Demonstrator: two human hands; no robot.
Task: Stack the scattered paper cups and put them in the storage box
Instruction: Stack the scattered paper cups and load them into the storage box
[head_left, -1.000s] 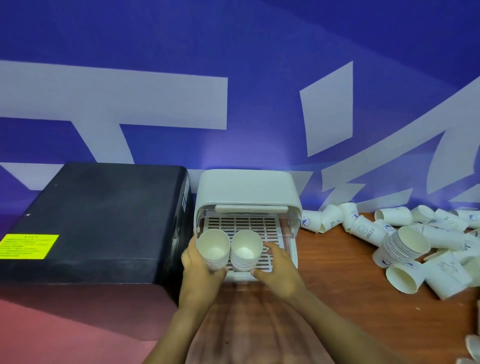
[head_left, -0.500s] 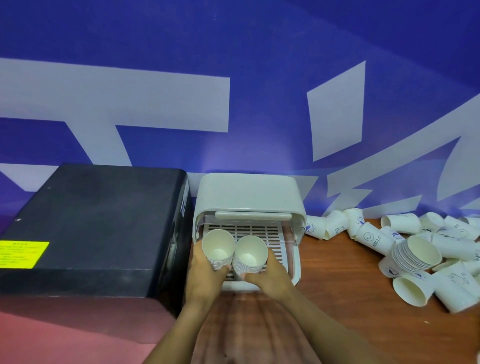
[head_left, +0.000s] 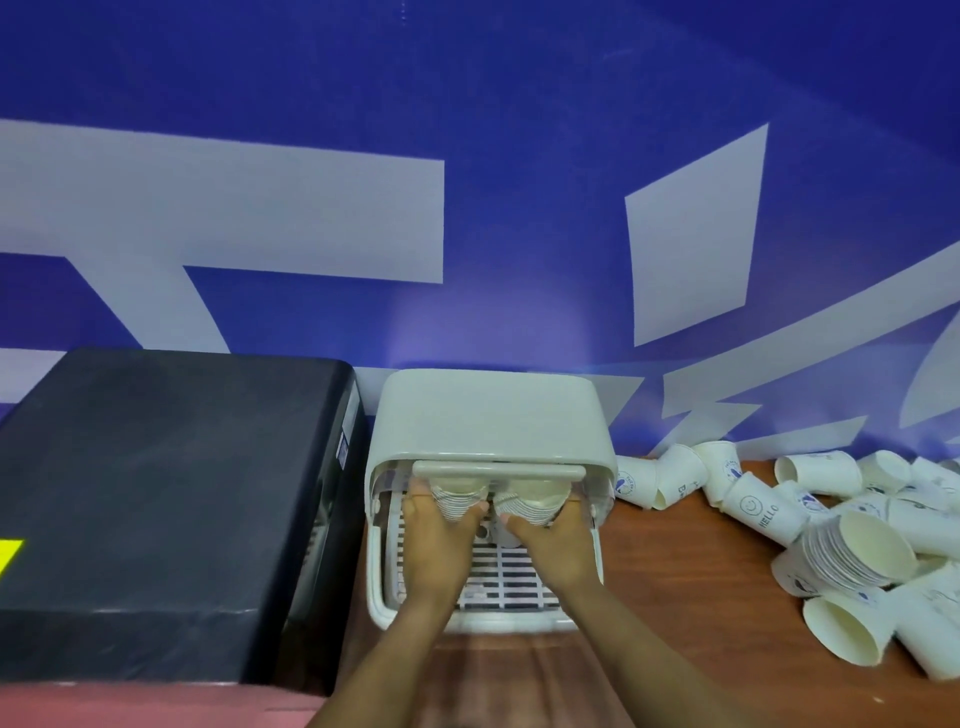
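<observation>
Step in hand: loading; two cup stacks are being set into the storage box (head_left: 488, 415), by my reading near the back of its slatted floor.
Left hand (head_left: 436, 540): inside the box mouth, fingers curled closed around the left cup stack (head_left: 457, 500).
Right hand (head_left: 553, 543): beside the left hand, inside the box, fingers curled closed around the right cup stack (head_left: 532, 501).
Stacks in hand: two, side by side, upright or nearly so, tops just under the box's raised front flap; cups per stack cannot be told.
Next move, judged: seat both stacks squarely on the slats, loosen the fingers without tipping them, draw the hands out under the flap, then turn to the cups right of the box.
Storage box: one, white, on the counter (head_left: 675, 597), front open.
Black case (head_left: 171, 493): one, touching or just left of the box.
Nested stack on counter (head_left: 852, 551): one, lying on its side, well right of the box.
Loose paper cups (head_left: 758, 512): over a dozen in view, scattered right of the box, exact count unclear at the frame edge.
</observation>
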